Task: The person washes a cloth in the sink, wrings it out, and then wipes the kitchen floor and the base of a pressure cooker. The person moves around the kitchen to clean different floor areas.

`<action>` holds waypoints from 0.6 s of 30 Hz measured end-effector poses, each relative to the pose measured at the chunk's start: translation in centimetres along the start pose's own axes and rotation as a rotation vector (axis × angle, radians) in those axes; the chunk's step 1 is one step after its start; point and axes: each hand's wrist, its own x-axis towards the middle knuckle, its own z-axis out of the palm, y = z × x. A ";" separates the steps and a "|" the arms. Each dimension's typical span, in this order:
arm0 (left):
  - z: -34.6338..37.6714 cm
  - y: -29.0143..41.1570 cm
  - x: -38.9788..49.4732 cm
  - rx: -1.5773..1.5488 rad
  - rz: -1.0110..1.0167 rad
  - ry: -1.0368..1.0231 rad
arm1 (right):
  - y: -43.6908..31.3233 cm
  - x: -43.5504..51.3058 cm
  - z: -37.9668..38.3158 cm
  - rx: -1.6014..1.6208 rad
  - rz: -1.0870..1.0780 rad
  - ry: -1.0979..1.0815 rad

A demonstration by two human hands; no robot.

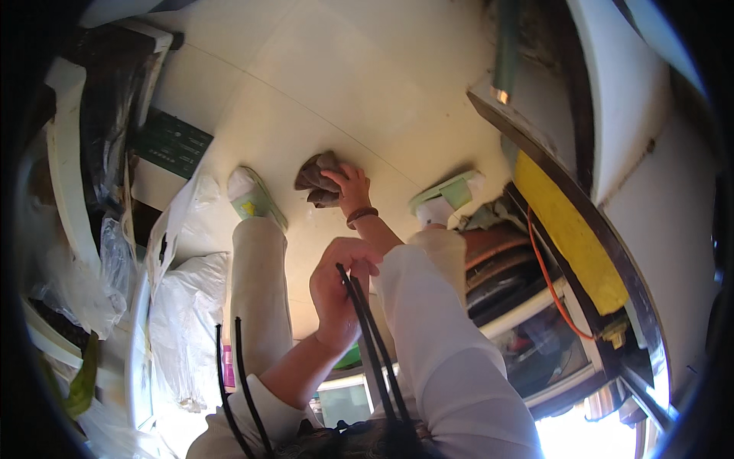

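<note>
My right hand (352, 189), with a reddish-brown bangle (362, 216) at the wrist, presses on a crumpled brown cloth (321, 178) on the pale floor. The fingers are spread over the cloth's right side. My left hand (341, 281) is bent at the wrist and curled, nearer to me. Its fingertips are at the cuff of my white right sleeve (436, 321); whether they grip the fabric is not clear. Two black straps (367, 327) hang in front of that hand and hide part of it. The cloth lies between my feet, in green slippers (261, 201).
To the left are a dark green printed box (175, 142), a white plastic bag (189, 321) and clear plastic wrapping. On the right stand a dark-edged unit with a yellow panel (565, 235), an orange hose (545, 269) and stacked dark pans or lids (493, 269). A thin floor joint runs diagonally ahead.
</note>
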 end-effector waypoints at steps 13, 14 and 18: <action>0.0 0.2 -2.6 0.269 0.173 -0.144 | 12.9 23.2 -24.2 -0.377 0.030 0.492; 0.4 0.2 -2.7 0.226 0.038 -0.135 | 13.1 23.4 -23.1 -0.447 0.077 0.545; 1.1 -1.0 -3.0 0.168 0.000 -0.095 | 13.2 16.8 -15.9 -0.499 0.070 0.574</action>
